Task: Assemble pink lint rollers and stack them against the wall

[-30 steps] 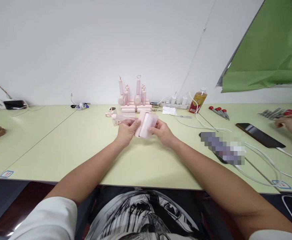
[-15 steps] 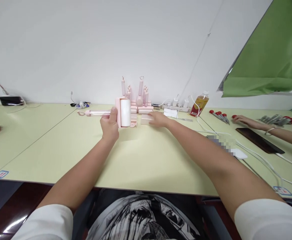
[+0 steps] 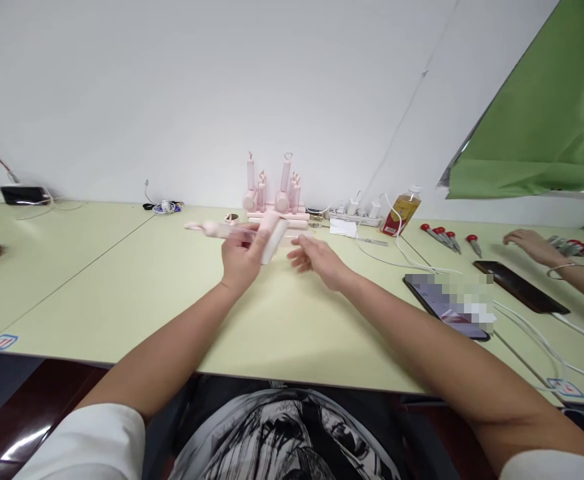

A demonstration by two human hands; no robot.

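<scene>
My left hand (image 3: 241, 257) is closed around a pink lint roller (image 3: 252, 235), gripping it where the clear handle meets the roller head, with the handle pointing left above the table. My right hand (image 3: 315, 260) hovers just to the right of the roller head, fingers spread and holding nothing. Behind both hands a stack of pink lint rollers and parts (image 3: 272, 200) stands near the wall.
Pale green table (image 3: 122, 280). A phone (image 3: 445, 305) lies right of my right arm, with white cables (image 3: 532, 327) and a second dark phone (image 3: 519, 287). A drink bottle (image 3: 400, 212), power strip (image 3: 355, 212) and red-handled tools (image 3: 442, 235) sit at the back. Another person's hand (image 3: 532, 245) reaches at far right.
My right hand pulled back from the pile toward the roller, empty. My left hand tilted the roller head over to the right, and the view shifted slightly.
</scene>
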